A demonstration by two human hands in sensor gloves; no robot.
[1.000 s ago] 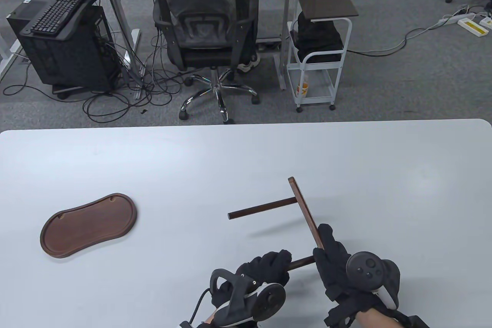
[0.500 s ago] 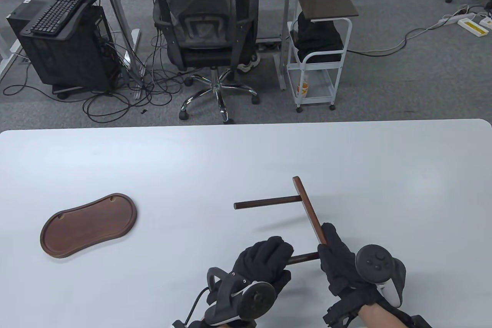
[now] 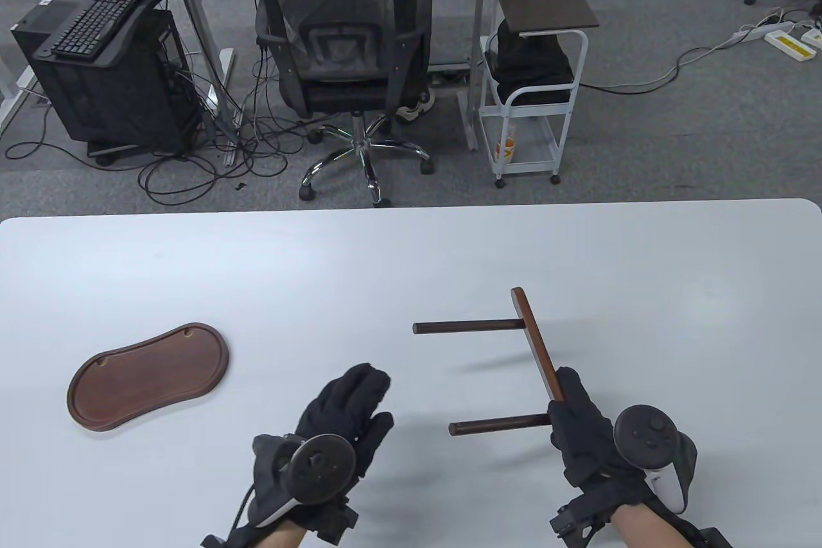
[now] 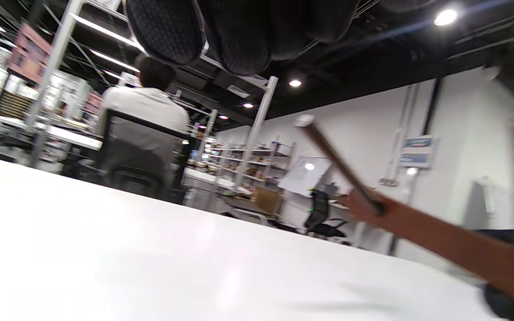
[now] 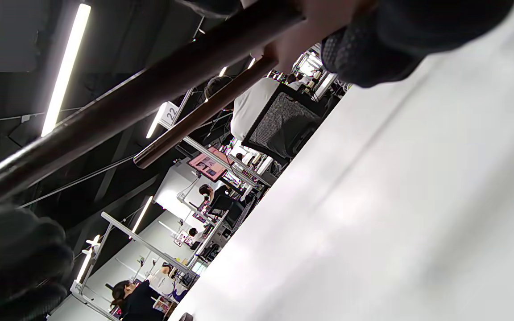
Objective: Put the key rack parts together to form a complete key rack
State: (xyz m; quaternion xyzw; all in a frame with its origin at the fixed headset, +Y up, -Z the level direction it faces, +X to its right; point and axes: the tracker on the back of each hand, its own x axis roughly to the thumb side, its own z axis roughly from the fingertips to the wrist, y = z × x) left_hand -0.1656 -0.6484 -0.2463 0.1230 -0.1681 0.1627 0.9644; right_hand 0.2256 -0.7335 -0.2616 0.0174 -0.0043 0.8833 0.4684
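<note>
- On the white table point(image 3: 192, 265), toward its left side, the wooden tray point(image 3: 149, 376) lay flat, its long axis running from near-left to far-right, with two small notches on its far edge.
- From my seat at the controls, the relation that counted was this: the tray sat well apart to the left of both hands, and my left hand point(image 3: 340, 419) was the nearer one to it.
- Over the right half of the table I held the frame point(image 3: 538, 345), a flat bar with two round rods jutting leftward from it, so the rod tips pointed roughly toward the tray's side of the table.
- The bar's long axis ran from near-right to far-left; the far rod point(image 3: 467, 327) and the near rod point(image 3: 499, 425) lay almost parallel to the table's front edge.
- My right hand point(image 3: 581, 429) gripped the bar at its near end, just by the near rod; the shadows under the rods suggested the frame was off the table.
- My left hand was empty, fingers stretched out loosely and clear of the rods.
- I judged that the rod ends had to meet the tray's two notches.
- The only writing I could read was the number 22 on a small sign point(image 5: 172, 112) in the right wrist view; no brand was legible.
</note>
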